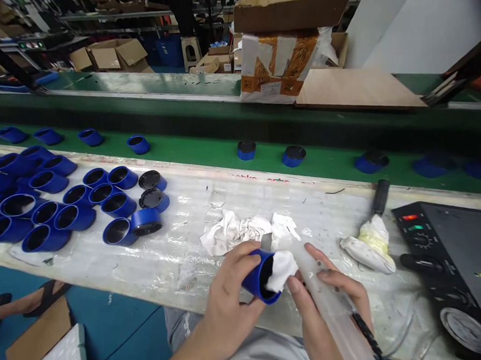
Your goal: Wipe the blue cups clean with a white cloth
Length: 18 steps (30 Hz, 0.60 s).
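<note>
The left hand curls its fingers around a small blue plastic cup tipped on its side, its dark mouth facing right, while the right hand pinches a crumpled white cloth into that mouth and also holds a clear tube. Both hover over the near edge of the plastic-covered tabletop. Just beyond lie more crumpled white rags, round glossy blue cups cluster at the far left, and a black control box sits right.

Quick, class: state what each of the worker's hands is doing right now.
Left hand: closed around a round blue plastic cup.
Right hand: pressing a white cloth wad into it, and gripping a clear tube.
</note>
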Available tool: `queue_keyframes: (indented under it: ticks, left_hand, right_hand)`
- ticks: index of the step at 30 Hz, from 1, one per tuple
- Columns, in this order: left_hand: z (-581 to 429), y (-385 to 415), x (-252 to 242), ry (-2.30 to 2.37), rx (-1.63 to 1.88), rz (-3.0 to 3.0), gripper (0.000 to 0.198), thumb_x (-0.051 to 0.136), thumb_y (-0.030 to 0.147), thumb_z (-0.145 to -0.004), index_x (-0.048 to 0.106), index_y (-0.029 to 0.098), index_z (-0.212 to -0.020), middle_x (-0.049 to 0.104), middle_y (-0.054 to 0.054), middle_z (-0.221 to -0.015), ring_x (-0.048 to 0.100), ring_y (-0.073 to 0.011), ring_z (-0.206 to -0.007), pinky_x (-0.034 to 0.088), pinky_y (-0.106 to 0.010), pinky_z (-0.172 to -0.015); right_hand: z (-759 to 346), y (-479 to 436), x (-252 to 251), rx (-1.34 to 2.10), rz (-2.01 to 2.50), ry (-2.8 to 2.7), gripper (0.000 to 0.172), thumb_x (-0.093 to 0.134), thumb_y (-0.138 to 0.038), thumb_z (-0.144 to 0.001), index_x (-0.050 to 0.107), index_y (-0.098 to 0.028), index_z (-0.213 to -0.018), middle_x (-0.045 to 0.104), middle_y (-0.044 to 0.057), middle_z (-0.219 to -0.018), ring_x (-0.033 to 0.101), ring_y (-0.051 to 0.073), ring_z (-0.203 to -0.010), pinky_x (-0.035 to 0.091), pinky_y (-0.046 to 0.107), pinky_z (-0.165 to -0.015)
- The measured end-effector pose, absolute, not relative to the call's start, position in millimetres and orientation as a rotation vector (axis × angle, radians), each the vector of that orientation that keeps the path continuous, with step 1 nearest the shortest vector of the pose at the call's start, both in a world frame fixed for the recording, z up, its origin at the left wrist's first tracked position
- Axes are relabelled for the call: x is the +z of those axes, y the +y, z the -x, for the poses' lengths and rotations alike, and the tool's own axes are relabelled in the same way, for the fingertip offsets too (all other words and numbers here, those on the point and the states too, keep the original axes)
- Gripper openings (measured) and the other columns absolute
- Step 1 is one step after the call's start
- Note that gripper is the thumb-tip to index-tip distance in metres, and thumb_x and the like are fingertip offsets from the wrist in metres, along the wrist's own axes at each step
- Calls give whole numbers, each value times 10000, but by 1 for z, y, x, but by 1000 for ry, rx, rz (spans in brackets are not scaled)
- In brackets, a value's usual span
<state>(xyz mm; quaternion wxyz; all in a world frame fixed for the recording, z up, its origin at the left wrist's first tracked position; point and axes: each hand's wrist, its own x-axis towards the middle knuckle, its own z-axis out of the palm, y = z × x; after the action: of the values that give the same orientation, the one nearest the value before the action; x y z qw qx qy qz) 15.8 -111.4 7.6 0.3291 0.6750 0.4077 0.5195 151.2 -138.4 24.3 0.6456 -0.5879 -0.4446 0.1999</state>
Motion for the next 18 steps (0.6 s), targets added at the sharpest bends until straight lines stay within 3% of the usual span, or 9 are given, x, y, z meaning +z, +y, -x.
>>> queue_keyframes:
  ticks: [3,7,14,18]
  left_hand:
    - [-16,-114,8,1001,1361,-1977,842,694,-52,-828,449,350,-1527,595,-106,-1462,581,-263,-1375,498,-437,-1159]
    - [-16,-118,14,983,1370,-2077,884,646,-74,-837,414,343,-1581,603,-120,-1470,567,-263,-1395,486,-449,-1177]
    - [-24,-126,15,1102,1374,-1705,777,807,4,-790,571,396,-1418,669,-61,-1415,658,-258,-1299,547,-372,-1097]
    - [-22,-126,13,1181,1437,-1607,732,855,37,-749,574,342,-1353,688,-70,-1358,674,-273,-1264,580,-392,-1047]
  right_hand:
    - [-158,-137,19,508,1374,-998,312,834,-289,-881,552,-240,-1008,694,58,-1285,704,178,-1143,607,124,-823]
    - [-164,-136,21,462,1403,-1028,278,812,-286,-900,556,-240,-997,701,22,-1246,685,117,-1160,559,87,-889]
    - [-166,-125,25,370,1288,-985,338,812,-296,-902,501,-245,-1026,694,83,-1258,639,190,-1250,570,199,-930]
    - [-184,-109,22,13,1309,-1068,271,840,-279,-885,604,-186,-981,697,141,-1243,709,284,-1117,620,314,-824]
